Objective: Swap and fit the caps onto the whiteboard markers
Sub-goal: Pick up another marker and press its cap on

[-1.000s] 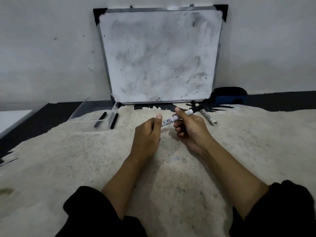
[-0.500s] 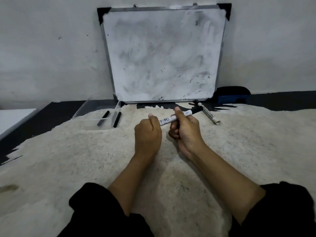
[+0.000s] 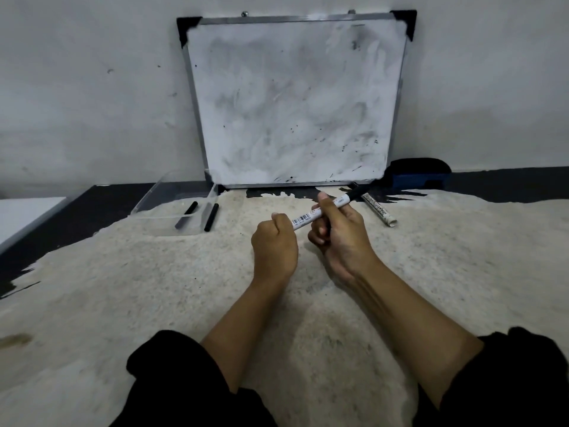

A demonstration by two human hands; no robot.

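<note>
A: Where is the marker [image 3: 320, 212] found, and how is it held?

B: It is seen just above the centre of the frame, clamped between the thumb and fingers [image 3: 323, 202] of the right hand [image 3: 341, 238]. Its long axis is tilted, running from lower left to upper right. The black end is pointed toward the whiteboard [image 3: 295, 100] at the top of the frame; the barcoded white end is aimed at the left hand [image 3: 274, 245].

A: And the left hand?

B: It is closed into a fist just beside that white end, touching it or nearly so. Whether a cap is enclosed cannot be told.

A: What does the coming move depend on?

B: It is judged that the fist must be kept in line with the tilted barrel, since the near end lies directly to its right.

A: What else is shown?

B: A second marker [image 3: 378, 212] is laid on the desk [image 3: 123, 288] right of the hands. Two black caps [image 3: 211, 217] are seen at a clear tray [image 3: 160, 198], left of centre. A dark eraser [image 3: 415, 174] is set right of the board.
</note>
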